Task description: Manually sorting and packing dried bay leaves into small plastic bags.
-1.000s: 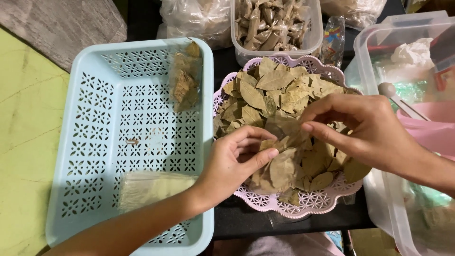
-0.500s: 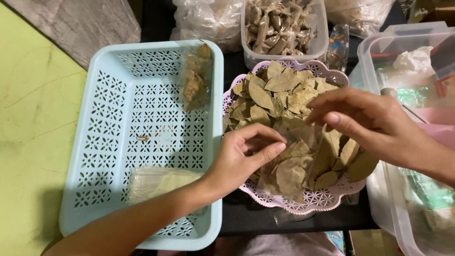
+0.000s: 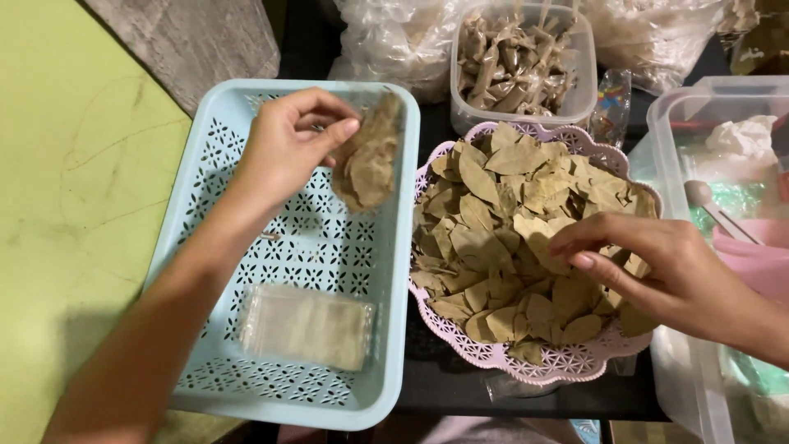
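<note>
My left hand (image 3: 288,144) is raised over the far part of the light blue perforated basket (image 3: 205,205) and pinches the top of a clear packet of dry brown leaves (image 3: 368,160) that leans against the basket's right wall. My right hand (image 3: 657,271) rests on the heap of dried bay leaves (image 3: 501,222) in the round pink lattice bowl (image 3: 526,370), fingertips touching leaves near the middle. Another flat clear packet (image 3: 308,325) lies in the near part of the basket.
A clear tub of small filled packets (image 3: 514,62) stands behind the bowl, with plastic bags (image 3: 386,41) beside it. A clear plastic bin (image 3: 723,164) with white paper, a spoon and pink items is at the right. Green flooring (image 3: 74,205) lies left.
My left hand left the pink bowl and moved up and left to the leaf packet in the blue basket. My right hand stayed on the leaves, shifting slightly lower.
</note>
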